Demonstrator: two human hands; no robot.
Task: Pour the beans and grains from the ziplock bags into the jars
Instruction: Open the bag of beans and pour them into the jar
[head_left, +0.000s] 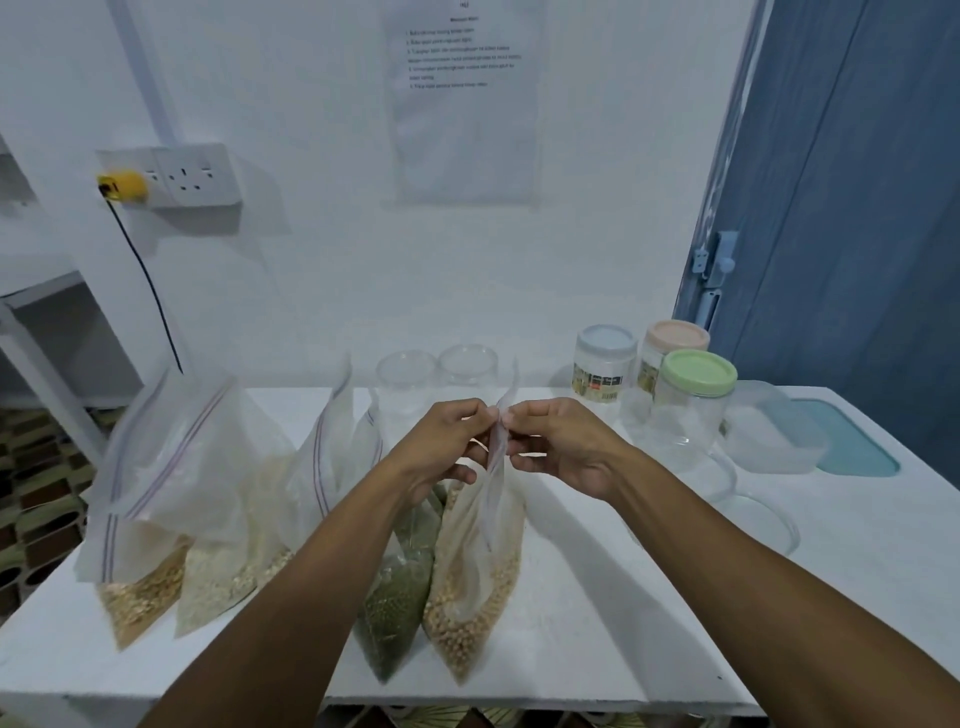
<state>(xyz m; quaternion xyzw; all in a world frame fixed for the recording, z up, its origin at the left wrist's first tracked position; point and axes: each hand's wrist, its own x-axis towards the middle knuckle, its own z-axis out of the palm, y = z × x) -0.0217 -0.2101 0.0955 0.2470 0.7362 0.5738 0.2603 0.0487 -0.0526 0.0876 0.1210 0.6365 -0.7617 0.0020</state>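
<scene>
A ziplock bag of pale round beans stands upright at the table's middle. My left hand and my right hand each pinch its zip top from either side. To its left stands a bag of green beans, then bags of white grain and tan grain. Two clear jars without lids stand behind my hands. Further right are jars with a blue lid, a pink lid and a green lid.
The white table runs to a front edge near me. A clear box with a teal lid and low clear round containers sit at the right. A wall socket with a yellow plug is at the back left, a blue door at the right.
</scene>
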